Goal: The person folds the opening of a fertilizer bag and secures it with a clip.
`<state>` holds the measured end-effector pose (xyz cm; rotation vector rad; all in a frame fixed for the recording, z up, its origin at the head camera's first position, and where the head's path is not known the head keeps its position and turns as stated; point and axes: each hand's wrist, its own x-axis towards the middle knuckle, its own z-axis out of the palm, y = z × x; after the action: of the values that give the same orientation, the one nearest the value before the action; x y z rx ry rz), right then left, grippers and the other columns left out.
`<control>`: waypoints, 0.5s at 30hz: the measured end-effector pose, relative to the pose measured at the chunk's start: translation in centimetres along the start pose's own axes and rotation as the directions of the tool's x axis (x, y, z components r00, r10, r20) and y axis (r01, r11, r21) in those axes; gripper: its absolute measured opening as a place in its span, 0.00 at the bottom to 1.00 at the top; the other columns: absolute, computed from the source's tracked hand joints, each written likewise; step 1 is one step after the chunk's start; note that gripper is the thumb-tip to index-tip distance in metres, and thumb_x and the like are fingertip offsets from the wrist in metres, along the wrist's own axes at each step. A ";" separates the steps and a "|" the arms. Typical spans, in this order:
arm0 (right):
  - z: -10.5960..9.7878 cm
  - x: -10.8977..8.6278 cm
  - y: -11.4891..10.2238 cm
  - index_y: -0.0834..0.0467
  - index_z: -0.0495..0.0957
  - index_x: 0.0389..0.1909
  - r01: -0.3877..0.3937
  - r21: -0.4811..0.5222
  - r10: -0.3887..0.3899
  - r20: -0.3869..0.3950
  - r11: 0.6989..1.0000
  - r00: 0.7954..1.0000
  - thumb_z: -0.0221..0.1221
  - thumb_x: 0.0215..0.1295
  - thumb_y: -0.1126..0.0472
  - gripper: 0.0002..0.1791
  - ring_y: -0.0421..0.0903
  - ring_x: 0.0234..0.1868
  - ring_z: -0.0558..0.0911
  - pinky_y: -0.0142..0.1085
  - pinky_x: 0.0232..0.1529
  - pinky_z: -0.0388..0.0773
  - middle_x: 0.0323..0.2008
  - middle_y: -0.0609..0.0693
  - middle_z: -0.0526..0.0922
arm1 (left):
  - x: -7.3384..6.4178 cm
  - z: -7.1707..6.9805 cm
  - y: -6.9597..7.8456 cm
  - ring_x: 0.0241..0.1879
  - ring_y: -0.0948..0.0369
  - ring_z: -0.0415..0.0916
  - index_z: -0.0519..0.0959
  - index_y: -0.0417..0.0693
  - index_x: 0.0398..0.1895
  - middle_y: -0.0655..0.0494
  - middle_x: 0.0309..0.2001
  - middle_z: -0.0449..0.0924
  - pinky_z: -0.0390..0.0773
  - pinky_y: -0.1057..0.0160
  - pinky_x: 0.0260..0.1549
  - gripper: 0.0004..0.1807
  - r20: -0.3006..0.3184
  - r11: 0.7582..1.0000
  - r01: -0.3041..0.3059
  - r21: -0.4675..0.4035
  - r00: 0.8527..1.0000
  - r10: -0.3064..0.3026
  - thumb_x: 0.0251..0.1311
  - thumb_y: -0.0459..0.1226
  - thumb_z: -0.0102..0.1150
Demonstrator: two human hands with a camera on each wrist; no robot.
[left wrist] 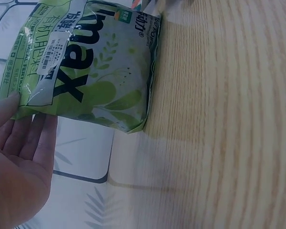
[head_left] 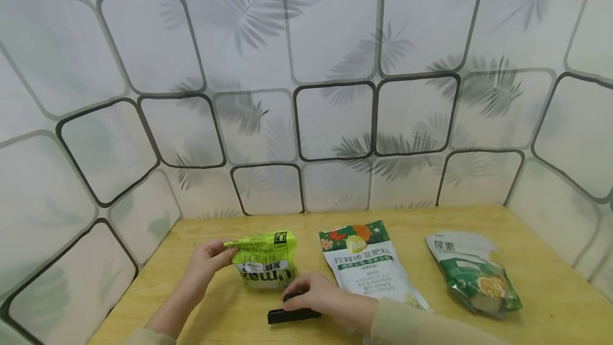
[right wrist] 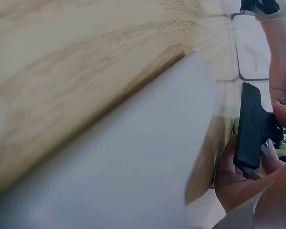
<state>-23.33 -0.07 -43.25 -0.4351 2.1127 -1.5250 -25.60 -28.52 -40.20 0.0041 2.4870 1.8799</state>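
Observation:
A lime-green fertilizer bag (head_left: 269, 269) marked "Umax" stands on the wooden table, its top edge leaning to the left. My left hand (head_left: 203, 268) pinches the bag's top left corner between thumb and fingers; the left wrist view shows the same grip beside a barcode sticker (left wrist: 53, 56). In front of the bag, my right hand (head_left: 316, 296) holds a black bag clip (head_left: 290, 317) by its handles. The clip's long bar is seen lengthwise in the right wrist view, apart from the bag. Whether its jaws are parted cannot be told.
Right of the green bag lies a white and green fertilizer bag (head_left: 369, 268), partly covered by my right arm. Farther right is another green and white bag (head_left: 471, 276) with a clear lower part. A patterned curtain (head_left: 335, 121) rises behind the table (head_left: 225, 313).

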 end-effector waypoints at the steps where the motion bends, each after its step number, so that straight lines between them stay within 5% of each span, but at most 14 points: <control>1: -0.1 0.0 -0.1 0.64 0.89 0.48 0.006 -0.008 -0.006 0.000 1.000 1.000 0.69 0.66 0.66 0.11 0.39 0.44 0.80 0.32 0.44 0.78 0.45 0.47 0.89 | 0.0 0.0 0.1 0.41 0.71 0.85 0.83 0.32 0.59 0.66 0.40 0.90 0.86 0.66 0.51 0.16 0.002 1.000 -0.002 -0.002 1.000 0.002 0.76 0.34 0.60; 15: -0.6 0.6 -1.0 0.62 0.90 0.49 0.041 -0.045 -0.042 -0.022 0.998 0.999 0.69 0.67 0.63 0.12 0.38 0.45 0.83 0.34 0.46 0.83 0.48 0.50 0.91 | -0.2 0.0 0.2 0.41 0.72 0.85 0.82 0.31 0.60 0.68 0.39 0.89 0.86 0.67 0.50 0.17 0.012 1.000 -0.008 -0.013 1.000 0.008 0.76 0.33 0.60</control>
<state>-24.20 -0.21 -42.28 -0.4821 2.1716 -1.5149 -25.39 -28.48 -39.97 0.0245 2.4708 1.8935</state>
